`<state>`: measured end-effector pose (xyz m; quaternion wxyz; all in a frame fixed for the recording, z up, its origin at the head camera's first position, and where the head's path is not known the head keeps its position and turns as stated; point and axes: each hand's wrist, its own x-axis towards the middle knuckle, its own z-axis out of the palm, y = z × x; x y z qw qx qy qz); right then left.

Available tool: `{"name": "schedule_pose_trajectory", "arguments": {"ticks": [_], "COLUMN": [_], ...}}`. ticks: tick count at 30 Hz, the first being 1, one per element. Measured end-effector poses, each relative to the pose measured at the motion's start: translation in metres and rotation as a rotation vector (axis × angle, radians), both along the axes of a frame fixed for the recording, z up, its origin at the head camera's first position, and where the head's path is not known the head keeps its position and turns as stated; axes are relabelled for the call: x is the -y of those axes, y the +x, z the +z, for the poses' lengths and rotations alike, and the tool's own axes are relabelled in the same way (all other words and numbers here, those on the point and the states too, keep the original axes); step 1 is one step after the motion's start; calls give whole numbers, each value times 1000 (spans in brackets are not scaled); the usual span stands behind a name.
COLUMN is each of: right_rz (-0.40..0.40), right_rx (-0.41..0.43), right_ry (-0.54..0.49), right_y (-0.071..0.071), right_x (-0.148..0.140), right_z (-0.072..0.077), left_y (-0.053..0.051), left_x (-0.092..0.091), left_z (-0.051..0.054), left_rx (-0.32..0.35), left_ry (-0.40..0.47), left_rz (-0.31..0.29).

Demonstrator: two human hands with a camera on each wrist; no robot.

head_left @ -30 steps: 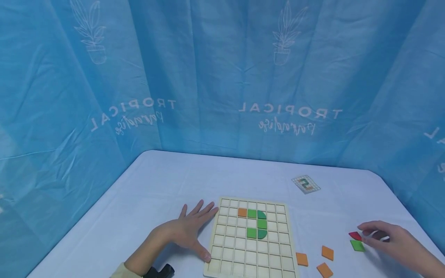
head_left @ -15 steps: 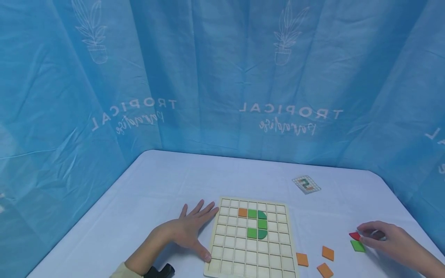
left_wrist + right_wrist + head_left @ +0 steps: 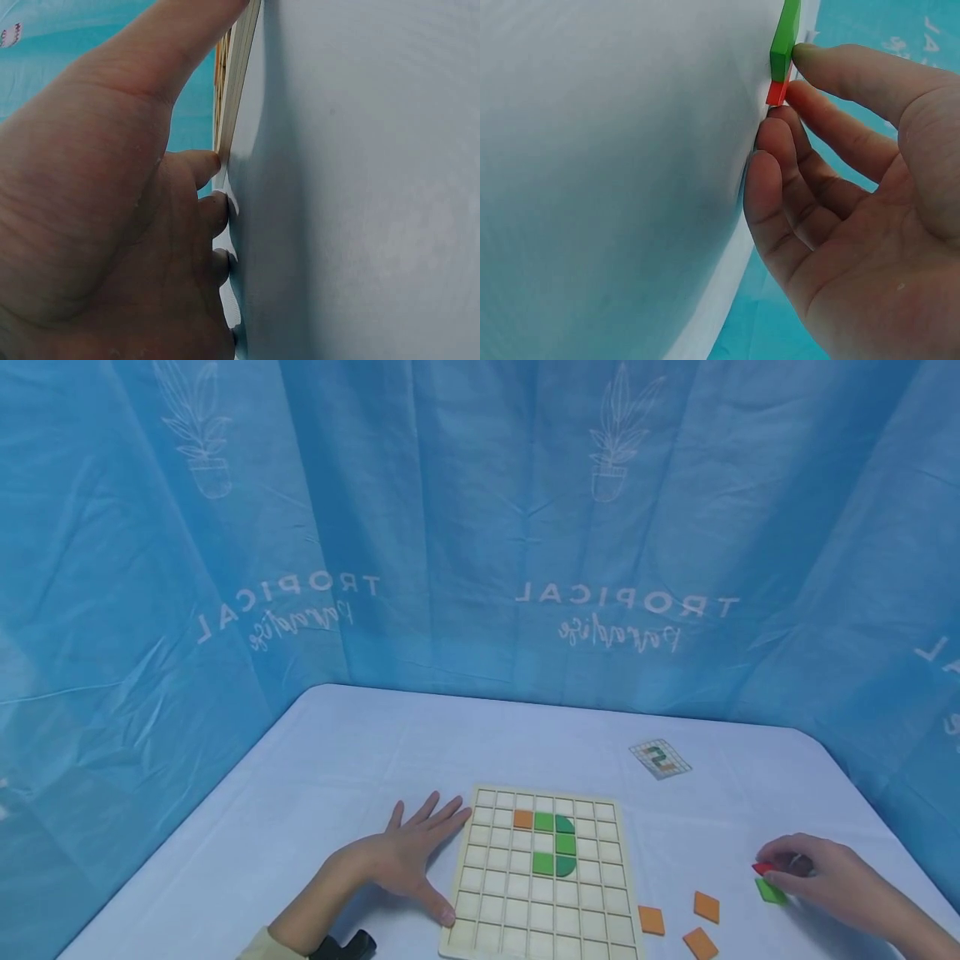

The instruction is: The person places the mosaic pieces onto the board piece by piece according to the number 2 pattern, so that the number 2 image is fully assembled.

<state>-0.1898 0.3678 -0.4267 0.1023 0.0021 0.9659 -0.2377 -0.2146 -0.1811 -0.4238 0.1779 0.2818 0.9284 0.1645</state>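
My left hand (image 3: 411, 852) lies spread on the table, its thumb and little-side reach touching the left edge of a wooden grid board (image 3: 506, 888). On the board sit an orange square tile (image 3: 522, 819), several green square tiles (image 3: 543, 821) and dark green rounded tiles (image 3: 565, 824). At the right, my right hand (image 3: 825, 872) is low over a red leaf-shaped tile (image 3: 762, 867) and a loose green tile (image 3: 769, 892). In the right wrist view the thumb touches the green tile (image 3: 783, 46); the index fingertip meets the red tile (image 3: 777, 93). Both tiles appear to rest on the cloth.
Loose orange tiles (image 3: 707, 907) lie between the board and my right hand. A pattern card (image 3: 660, 758) rests farther back. Near my left wrist is a black object (image 3: 354, 946). Blue curtains (image 3: 480, 543) hang round the white table (image 3: 420, 735).
My right hand has shifted slightly left over the red and green tiles, covering more of them, and the thumb has come onto the green tile. My left hand and the board stay put.
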Motion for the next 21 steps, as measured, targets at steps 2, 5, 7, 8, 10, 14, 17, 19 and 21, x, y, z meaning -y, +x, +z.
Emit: {"name": "schedule_pose_trajectory", "arguments": {"ticks": [2, 5, 7, 8, 10, 14, 17, 19, 21], "right_rz": [6, 13, 11, 9, 5, 6, 20, 35, 41], "right_rx": [-4, -1, 1, 3, 5, -1, -5, -7, -11], "right_ry": [1, -3, -3, -3, -2, 8, 22, 28, 35], "right_y": [0, 0, 0, 1, 1, 0, -1, -2, -2], "right_x": [0, 0, 0, 0, 1, 1, 0, 0, 0], "right_z": [0, 1, 1, 2, 1, 0, 0, 0, -1], "left_y": [0, 0, 0, 0, 0, 0, 0, 0, 0], "left_x": [0, 0, 0, 0, 0, 1, 1, 1, 1], "left_z": [0, 0, -1, -1, -1, -1, -1, -2, -3], "left_rx": [-4, -7, -7, -6, -5, -2, -3, -5, -8], "left_ry": [-6, -10, -10, -8, -4, 0, -1, -2, -2], "left_rz": [4, 9, 7, 6, 3, 3, 6, 5, 5]}}
